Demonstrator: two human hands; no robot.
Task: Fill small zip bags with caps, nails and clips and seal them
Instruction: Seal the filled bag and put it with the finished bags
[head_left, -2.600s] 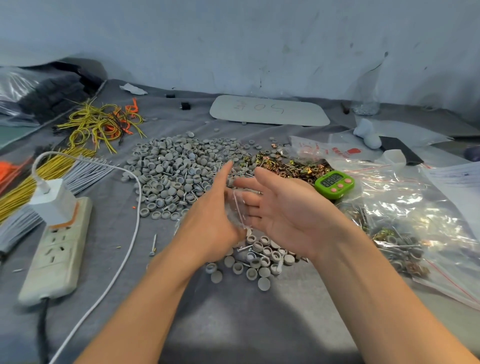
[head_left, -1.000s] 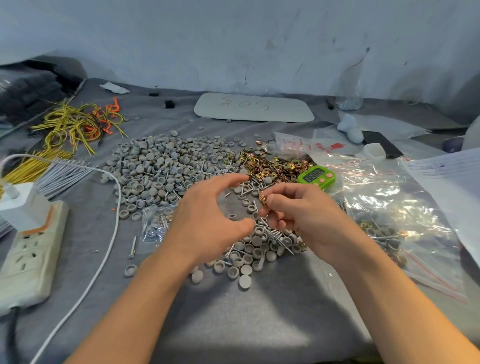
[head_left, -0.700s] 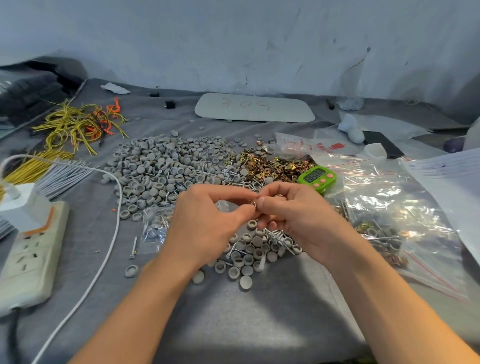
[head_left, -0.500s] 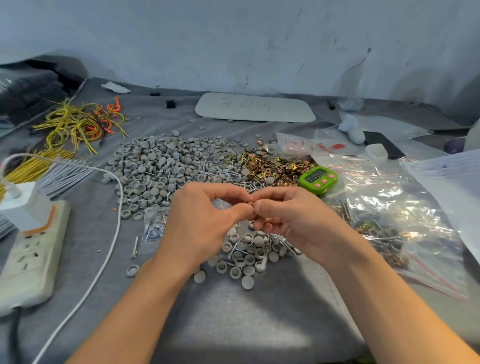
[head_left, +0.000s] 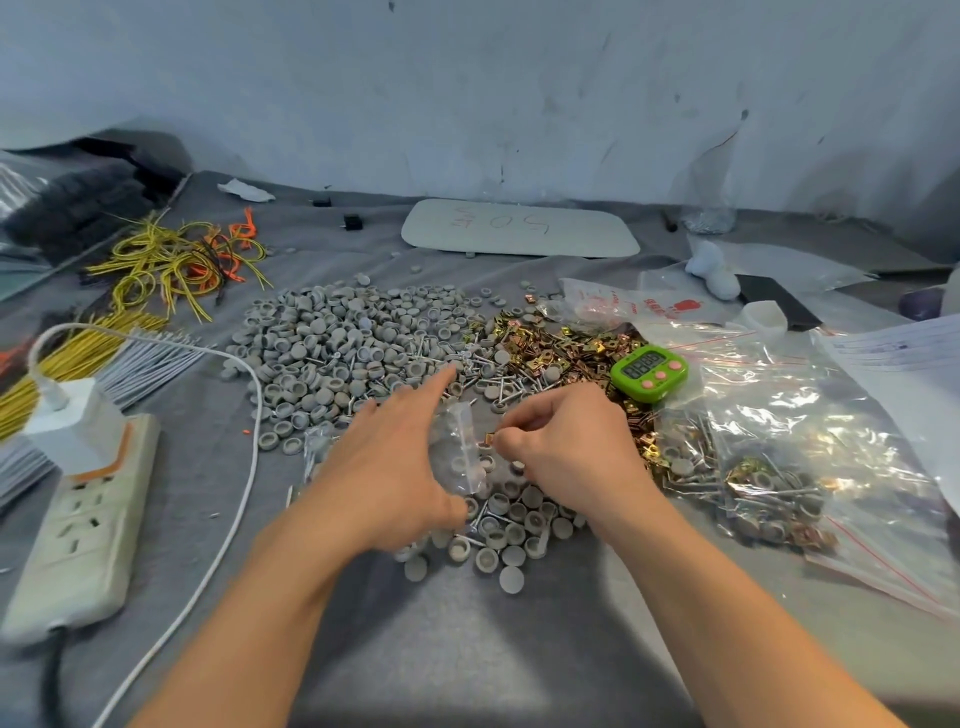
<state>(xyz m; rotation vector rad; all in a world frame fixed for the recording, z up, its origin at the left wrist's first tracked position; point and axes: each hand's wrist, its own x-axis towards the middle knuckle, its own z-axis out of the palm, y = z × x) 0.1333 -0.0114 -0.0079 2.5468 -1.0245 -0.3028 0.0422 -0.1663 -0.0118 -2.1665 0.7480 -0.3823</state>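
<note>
Because the small zip bag (head_left: 461, 449) is clear plastic and a little blurred, I can barely trace its edges. It stands upright between the two hands, above the loose caps (head_left: 511, 553) on the grey counter (head_left: 467, 649), and I cannot make out what is inside it. From my seat I see only the back of the left hand (head_left: 395, 467), so its palm and most of its fingers are hidden. The index finger reaches out toward the nails (head_left: 498, 387), the thumb points low and forward, and the bag sits in the wide span between them. Whether that hand actually grips the bag, I cannot tell. The right hand (head_left: 566, 447) is curled tight, knuckles up, and its fingertips pinch a gold clip (head_left: 488, 439) right at the bag's edge. That wrist covers part of the loose caps. Both forearms run off the bottom edge. Behind the hands lie the big heap of caps (head_left: 322, 348) and the heap of clips (head_left: 561, 348), with a green timer (head_left: 648, 371) just beside it. Filled bags (head_left: 769, 483) lie to the right.
</note>
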